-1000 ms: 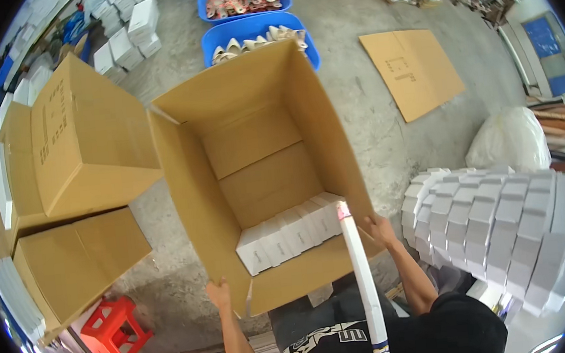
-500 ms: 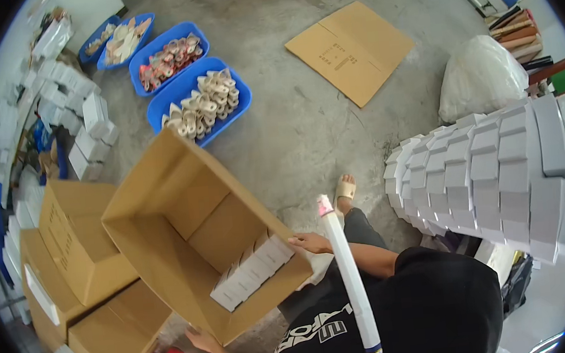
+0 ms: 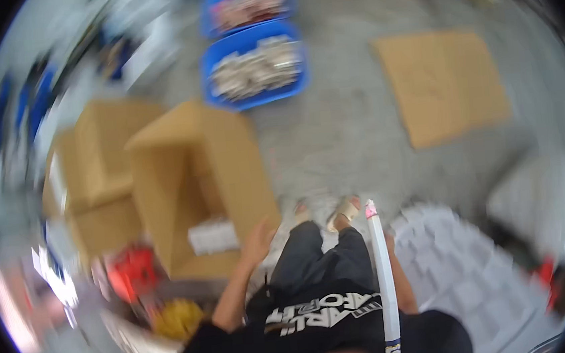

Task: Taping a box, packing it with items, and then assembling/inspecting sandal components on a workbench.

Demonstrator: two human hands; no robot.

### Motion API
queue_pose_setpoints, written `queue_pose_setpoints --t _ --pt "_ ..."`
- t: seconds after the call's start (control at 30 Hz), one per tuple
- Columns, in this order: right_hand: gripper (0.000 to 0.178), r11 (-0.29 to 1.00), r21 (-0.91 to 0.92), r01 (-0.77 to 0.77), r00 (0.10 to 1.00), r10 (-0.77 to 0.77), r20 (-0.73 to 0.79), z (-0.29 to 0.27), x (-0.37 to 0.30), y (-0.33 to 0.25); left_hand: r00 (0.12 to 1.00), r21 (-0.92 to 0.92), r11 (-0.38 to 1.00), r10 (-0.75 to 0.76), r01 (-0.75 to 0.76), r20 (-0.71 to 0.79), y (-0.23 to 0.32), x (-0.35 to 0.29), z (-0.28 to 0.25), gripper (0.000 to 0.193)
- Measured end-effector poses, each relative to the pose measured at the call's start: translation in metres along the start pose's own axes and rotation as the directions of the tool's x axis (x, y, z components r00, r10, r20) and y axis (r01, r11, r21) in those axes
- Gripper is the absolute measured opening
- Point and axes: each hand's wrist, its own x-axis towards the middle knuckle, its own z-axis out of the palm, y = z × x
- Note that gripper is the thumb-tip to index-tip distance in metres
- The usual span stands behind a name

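A large open cardboard carton (image 3: 234, 160) stands at my left, its opening facing me. White boxes (image 3: 214, 237) lie inside near its lower edge; blur hides how many. My left hand (image 3: 258, 241) is beside the carton's right rim, fingers apart and nothing seen in them. Whether it touches the rim I cannot tell. My right hand (image 3: 389, 240) hangs low by the stacked white boxes (image 3: 451, 256), mostly hidden behind a long white strip (image 3: 382, 268) with a pink tip. Its fingers do not show.
Closed cartons (image 3: 109, 151) stand left of the open one, with a red stool (image 3: 133, 270) below. Ahead, blue tubs (image 3: 209, 82) hold shoes or shoe parts. A flattened cardboard sheet (image 3: 446, 88) lies on the floor at right, a pale bulky bag (image 3: 540, 201) nearer.
The view has swung left. The carton has gone from tilted between both hands to standing more upright. My right hand has left its rim and dropped to my right side.
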Motion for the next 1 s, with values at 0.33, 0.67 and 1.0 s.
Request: queue_pose_setpoints --t 0.33,0.67,1.0 --pt "0.016 0.867 0.326 -0.376 0.92 0.308 0.242 -0.156 0.024 -0.083 0.836 -0.194 0.847 -0.525 0.495 -0.161 -0.146 -0.064 -0.019 0.038" --pt "0.005 0.998 -0.043 0.055 0.855 -0.025 0.518 -0.127 0.139 -0.295 0.794 -0.94 -0.105 -0.51 0.324 0.331 -0.132 -0.332 0.233 0.061" --pt "0.022 0.408 -0.334 0.85 0.514 -0.501 0.696 0.139 -0.046 -0.408 0.661 -0.937 -0.283 -0.666 0.207 0.347 -0.083 -0.536 0.174 0.08"
